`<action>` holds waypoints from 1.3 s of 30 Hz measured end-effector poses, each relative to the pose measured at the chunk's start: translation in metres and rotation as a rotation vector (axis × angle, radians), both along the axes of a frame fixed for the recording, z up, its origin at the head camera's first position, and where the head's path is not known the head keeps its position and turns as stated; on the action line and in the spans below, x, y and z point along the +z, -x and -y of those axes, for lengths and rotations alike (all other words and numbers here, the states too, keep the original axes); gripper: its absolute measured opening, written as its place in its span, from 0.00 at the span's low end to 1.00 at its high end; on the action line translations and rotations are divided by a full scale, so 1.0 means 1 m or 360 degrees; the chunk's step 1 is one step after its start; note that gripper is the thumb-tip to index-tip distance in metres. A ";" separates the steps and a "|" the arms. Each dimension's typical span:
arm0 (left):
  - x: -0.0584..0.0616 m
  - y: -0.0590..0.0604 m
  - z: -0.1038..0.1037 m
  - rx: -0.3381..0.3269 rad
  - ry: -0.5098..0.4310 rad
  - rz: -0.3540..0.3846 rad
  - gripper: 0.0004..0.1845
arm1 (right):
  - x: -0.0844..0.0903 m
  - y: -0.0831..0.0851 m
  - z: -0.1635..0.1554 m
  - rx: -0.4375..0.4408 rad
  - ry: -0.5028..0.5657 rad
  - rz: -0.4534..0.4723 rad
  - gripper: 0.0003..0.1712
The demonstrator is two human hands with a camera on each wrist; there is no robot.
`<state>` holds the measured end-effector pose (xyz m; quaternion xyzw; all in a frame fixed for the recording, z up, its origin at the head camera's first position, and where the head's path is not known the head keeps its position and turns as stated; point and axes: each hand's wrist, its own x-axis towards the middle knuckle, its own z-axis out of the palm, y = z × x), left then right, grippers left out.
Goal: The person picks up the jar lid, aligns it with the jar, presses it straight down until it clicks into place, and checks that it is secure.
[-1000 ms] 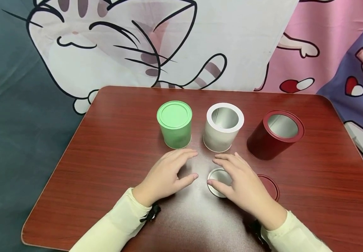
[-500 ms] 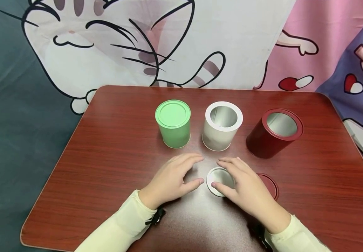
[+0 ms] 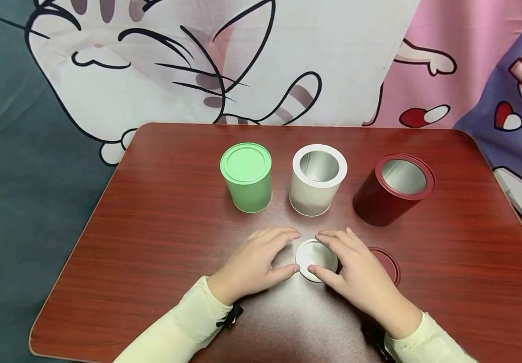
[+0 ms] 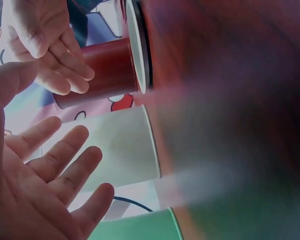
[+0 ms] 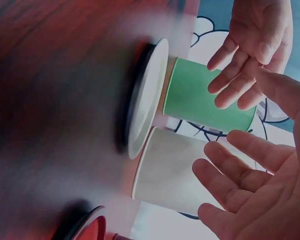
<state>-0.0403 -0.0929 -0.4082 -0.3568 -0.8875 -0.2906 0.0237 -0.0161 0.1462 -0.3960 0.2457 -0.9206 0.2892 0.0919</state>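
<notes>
Two hands closing round a flat white lid

On the glossy wood-grain table (image 3: 152,242), the left hand (image 3: 254,264) and right hand (image 3: 356,275) flank the round white lid (image 3: 316,257), fingers loosely spread and relaxed; whether they touch its rim I cannot tell. A red lid (image 3: 385,263) lies beside. Beyond stand three smooth cylinders: a lidded green tin (image 3: 246,177), an open white tin (image 3: 317,179) just behind the lid, and an open red tin (image 3: 392,189).

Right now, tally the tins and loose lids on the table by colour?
Green tin, lid on: 1
White tin, open: 1
Red tin, open: 1
White loose lid: 1
Red loose lid: 1
Total: 5
</notes>
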 end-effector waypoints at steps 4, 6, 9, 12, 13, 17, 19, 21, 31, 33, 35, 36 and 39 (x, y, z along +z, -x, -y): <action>-0.002 0.000 -0.003 0.0009 0.0042 0.0079 0.32 | -0.004 0.000 -0.003 -0.0007 0.0003 0.0000 0.32; -0.003 -0.001 -0.004 0.0016 0.0075 0.0116 0.34 | -0.005 0.000 -0.004 -0.0013 -0.0001 0.0002 0.32; -0.005 0.000 -0.006 0.0016 0.0131 0.0137 0.35 | -0.008 0.001 -0.006 -0.0019 -0.0004 0.0005 0.32; -0.006 0.000 -0.007 0.0006 0.0164 0.0140 0.35 | -0.010 0.001 -0.008 -0.0019 -0.0007 0.0018 0.32; -0.007 0.000 -0.008 0.0003 0.0171 0.0140 0.35 | -0.010 0.000 -0.009 -0.0020 -0.0012 0.0022 0.32; -0.008 0.001 -0.010 -0.0008 0.0193 0.0141 0.35 | -0.012 -0.002 -0.012 -0.0035 -0.0045 0.0043 0.32; -0.009 0.001 -0.011 -0.0015 0.0209 0.0141 0.36 | -0.014 -0.003 -0.014 -0.0049 -0.0068 0.0056 0.32; -0.011 0.002 -0.012 -0.0025 0.0223 0.0137 0.36 | -0.015 -0.004 -0.016 -0.0061 -0.0084 0.0066 0.32; -0.012 0.004 -0.018 -0.0043 0.0287 0.0176 0.36 | -0.018 -0.001 -0.023 -0.0041 -0.0134 0.0043 0.32; -0.012 0.005 -0.018 -0.0047 0.0300 0.0175 0.36 | -0.018 -0.001 -0.024 -0.0035 -0.0146 0.0050 0.32; -0.013 0.007 -0.018 -0.0051 0.0312 0.0180 0.37 | -0.019 0.000 -0.027 -0.0029 -0.0165 0.0064 0.31; -0.014 0.007 -0.018 -0.0052 0.0320 0.0186 0.37 | -0.019 0.000 -0.028 -0.0027 -0.0175 0.0069 0.31; -0.014 0.009 -0.017 -0.0045 0.0354 0.0204 0.38 | -0.019 0.001 -0.031 -0.0028 -0.0221 0.0074 0.31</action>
